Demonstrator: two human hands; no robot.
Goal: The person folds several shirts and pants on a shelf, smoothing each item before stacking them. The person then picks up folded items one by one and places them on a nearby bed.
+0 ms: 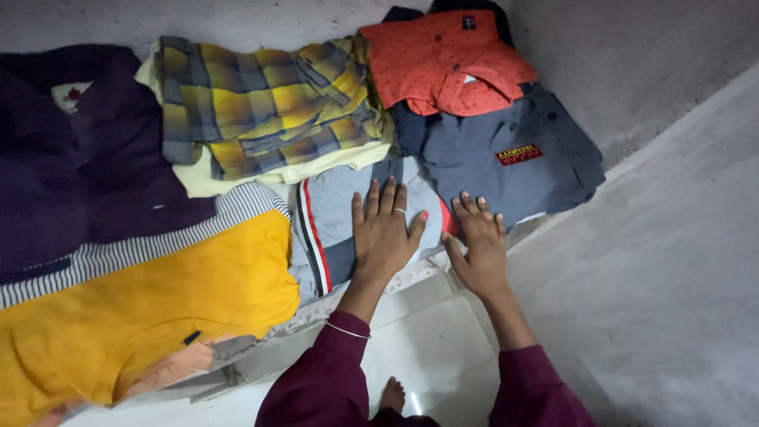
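Note:
My left hand (384, 230) lies flat, fingers together, on a folded grey garment with red and white stripes (328, 229) at the edge of a low ledge. My right hand (478, 245) rests flat beside it, fingertips on the lower edge of a dark grey shirt with a red patch (506, 150). Both hands press down and hold nothing. Maroon sleeves cover both forearms, and a thin bangle sits on my left wrist.
Other clothes lie around: an orange shirt (443, 59), a yellow and grey plaid shirt (269, 103), a pale yellow garment beneath it, a dark purple garment (71, 158), and a yellow top with a striped band (142, 292). White floor tiles (443, 348) lie below, with my foot visible.

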